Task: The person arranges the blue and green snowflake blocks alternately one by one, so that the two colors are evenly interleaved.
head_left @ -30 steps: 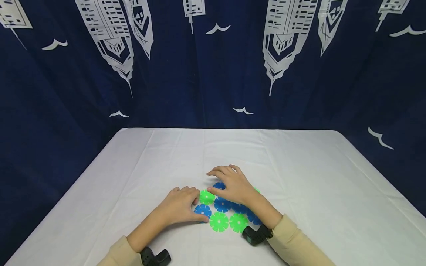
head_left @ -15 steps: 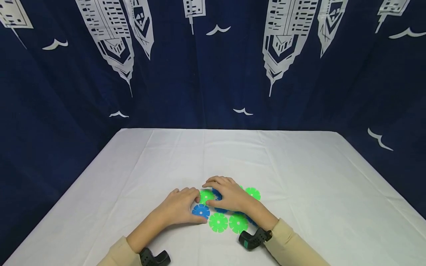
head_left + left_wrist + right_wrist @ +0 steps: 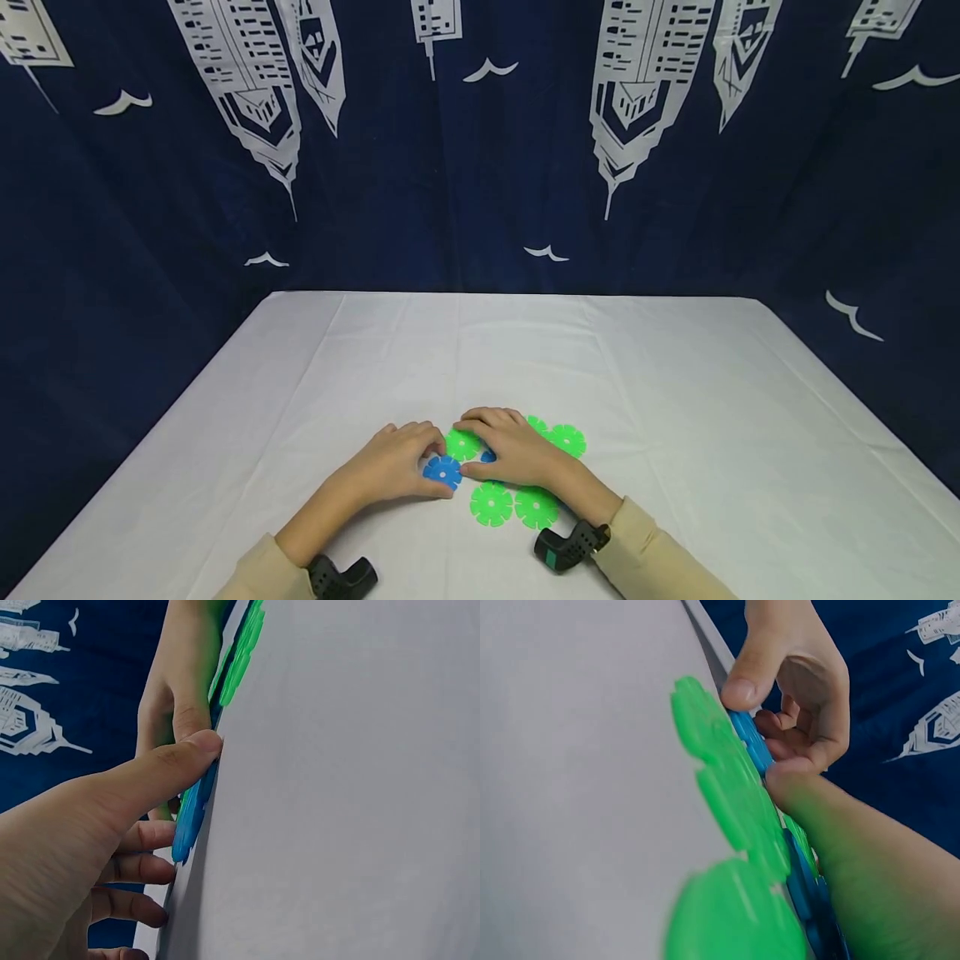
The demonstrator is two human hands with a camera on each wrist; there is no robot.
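Several notched plastic discs, green and blue, lie close together on the white tabletop. In the head view my left hand [image 3: 397,462] holds the leftmost blue disc [image 3: 441,472] between thumb and fingers. The left wrist view has the thumb on the edge of this blue disc [image 3: 196,814], with fingers behind it. My right hand [image 3: 513,450] lies over the middle of the group, its fingers loosely bent above a green disc [image 3: 462,445]. Its thumb tip touches the held blue disc [image 3: 751,742] in the right wrist view. The right palm hides most of the other blue discs.
Two green discs lie in front, a left one [image 3: 491,503] and a right one [image 3: 536,507]. Another green disc [image 3: 567,440] sits behind the right wrist. A white cloth covers the table [image 3: 360,358]; a navy printed curtain [image 3: 450,167] hangs behind it.
My right hand has moved left and nearer, its thumb coming to the blue disc and covering more of the group. The leftmost blue disc has shifted slightly left with my left hand.
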